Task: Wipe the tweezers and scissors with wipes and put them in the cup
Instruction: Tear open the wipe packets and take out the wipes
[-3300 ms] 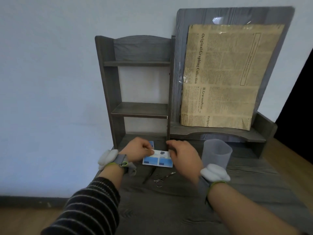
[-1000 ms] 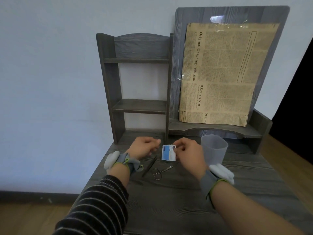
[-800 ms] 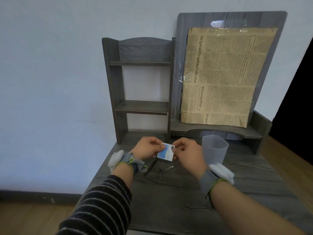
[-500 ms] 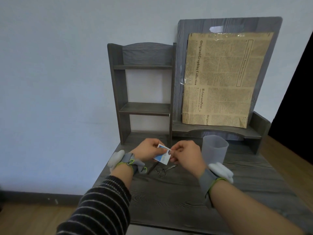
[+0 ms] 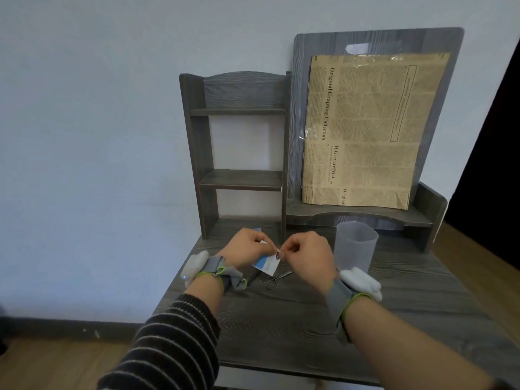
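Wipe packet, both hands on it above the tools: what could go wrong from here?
1. Both hands pinch the packet at its top edge; a sudden tear could jerk an elbow or wrist into the cup, which stands close by the right hand.
2. The scissors lie right under the packet, partly hidden, so a dropped packet or wipe may cover them.

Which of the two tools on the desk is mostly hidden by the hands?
The tweezers: only a dark sliver shows beside the left hand. The scissors lie in plain sight, loops toward the camera, under the wipe packet.
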The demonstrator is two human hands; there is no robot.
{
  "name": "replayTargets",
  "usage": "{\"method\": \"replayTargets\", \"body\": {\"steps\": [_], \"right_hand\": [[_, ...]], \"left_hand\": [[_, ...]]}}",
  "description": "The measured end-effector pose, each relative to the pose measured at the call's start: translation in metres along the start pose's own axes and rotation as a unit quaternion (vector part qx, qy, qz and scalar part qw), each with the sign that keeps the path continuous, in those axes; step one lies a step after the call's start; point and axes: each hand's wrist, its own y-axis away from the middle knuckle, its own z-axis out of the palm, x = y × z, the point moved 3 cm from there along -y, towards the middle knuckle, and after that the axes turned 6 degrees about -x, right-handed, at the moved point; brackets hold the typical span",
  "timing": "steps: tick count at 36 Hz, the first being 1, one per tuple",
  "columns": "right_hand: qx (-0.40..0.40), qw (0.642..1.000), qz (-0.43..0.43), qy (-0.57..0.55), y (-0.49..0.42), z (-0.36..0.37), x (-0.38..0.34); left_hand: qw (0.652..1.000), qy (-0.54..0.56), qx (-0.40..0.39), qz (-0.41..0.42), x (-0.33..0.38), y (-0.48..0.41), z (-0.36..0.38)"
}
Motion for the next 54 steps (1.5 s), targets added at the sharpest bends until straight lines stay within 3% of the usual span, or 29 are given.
{"method": "replayTargets", "body": {"steps": [9,20,35,42,49,54], "right_hand": [[0.043,0.999,-0.012,0.022,-0.001,0.001,-0.003],[0.033,0.998,-0.029,0.038,-0.004,0.005,0.001],[0.026,0.996,-0.063,0.06,-0.004,0.006,0.002],[0.02,0.996,-0.076,0.048,-0.004,0.009,0.007],[0.037,0.998,-0.049,0.016,-0.008,0.007,0.017],[0.033,0.997,-0.056,0.039,-0.007,0.008,0.016]], "left_hand": [[0.984,0.164,0.022,-0.058,-0.001,0.0,0.003],[0.931,0.328,0.024,-0.158,-0.011,-0.002,0.016],[0.925,0.323,0.077,-0.182,-0.023,-0.01,0.016],[0.943,0.278,0.102,-0.154,-0.024,-0.014,0.013],[0.958,0.257,0.067,-0.106,-0.015,-0.008,0.012],[0.976,0.185,0.053,-0.102,-0.013,-0.009,0.011]]}}
